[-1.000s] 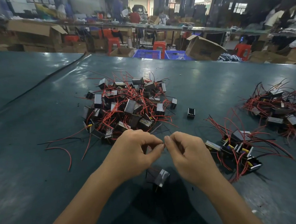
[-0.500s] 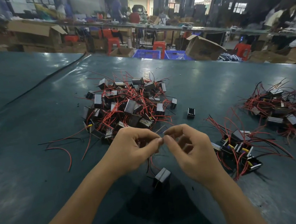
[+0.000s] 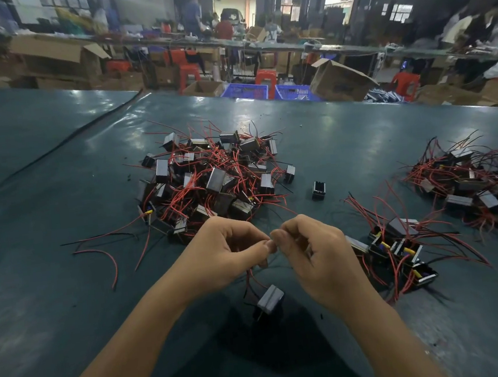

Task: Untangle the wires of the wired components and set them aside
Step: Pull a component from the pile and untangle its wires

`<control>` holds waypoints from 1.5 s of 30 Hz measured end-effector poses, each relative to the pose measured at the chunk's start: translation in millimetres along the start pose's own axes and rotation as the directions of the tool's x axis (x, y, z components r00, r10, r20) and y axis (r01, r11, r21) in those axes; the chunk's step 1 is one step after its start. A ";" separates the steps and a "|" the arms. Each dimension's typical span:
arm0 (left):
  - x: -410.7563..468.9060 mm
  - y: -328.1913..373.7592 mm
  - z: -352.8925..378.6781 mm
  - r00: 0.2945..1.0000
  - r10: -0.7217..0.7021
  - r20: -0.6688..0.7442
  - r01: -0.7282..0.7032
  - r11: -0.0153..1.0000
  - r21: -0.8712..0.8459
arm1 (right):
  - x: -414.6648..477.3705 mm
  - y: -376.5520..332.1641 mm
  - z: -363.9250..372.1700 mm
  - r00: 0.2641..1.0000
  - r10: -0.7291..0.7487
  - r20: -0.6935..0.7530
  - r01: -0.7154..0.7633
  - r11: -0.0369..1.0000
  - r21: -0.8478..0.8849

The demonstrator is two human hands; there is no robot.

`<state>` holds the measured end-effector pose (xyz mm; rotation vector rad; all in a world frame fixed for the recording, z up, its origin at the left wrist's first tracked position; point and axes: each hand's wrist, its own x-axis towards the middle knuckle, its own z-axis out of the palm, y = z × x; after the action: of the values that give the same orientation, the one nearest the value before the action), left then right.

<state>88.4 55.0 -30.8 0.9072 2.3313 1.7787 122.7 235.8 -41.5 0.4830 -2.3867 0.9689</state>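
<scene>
Two grips: left grip [image 3: 223, 251] and right grip [image 3: 315, 255] pinched wires [image 3: 249, 275] of one component [image 3: 270, 299]; tangled pile [image 3: 210, 180] lay at twelve o'clock.

One wide-angle camera is riding on the person's head, facing forward and down over the teal table [image 3: 46, 208]. It is framing the left hand [image 3: 221, 258] and the right hand [image 3: 318, 260], both pinching the wires [image 3: 251, 277], close beneath the lens at lower centre. The tangled pile [image 3: 210, 180] is lying at mid distance, and the workshop benches [image 3: 258, 44] are showing far off along the top.
</scene>
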 end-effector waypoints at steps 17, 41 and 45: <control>-0.7 -3.5 4.1 0.935 0.339 -0.103 -0.260 0.854 0.450 | -1.6 -6.3 2.2 0.994 0.102 0.029 -0.093 0.970 -0.225; 0.7 1.5 -0.2 0.991 0.048 -0.128 -0.043 0.998 0.038 | 3.0 0.5 -5.2 1.000 -0.006 -0.031 0.012 0.979 0.202; 0.8 0.7 0.1 0.993 0.047 -0.111 -0.041 0.998 0.054 | 3.2 4.9 -3.0 0.998 -0.040 -0.056 0.045 0.995 0.092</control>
<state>88.0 55.6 -29.9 0.8952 2.4552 1.8401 118.7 240.9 -40.5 0.5336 -2.2818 1.0646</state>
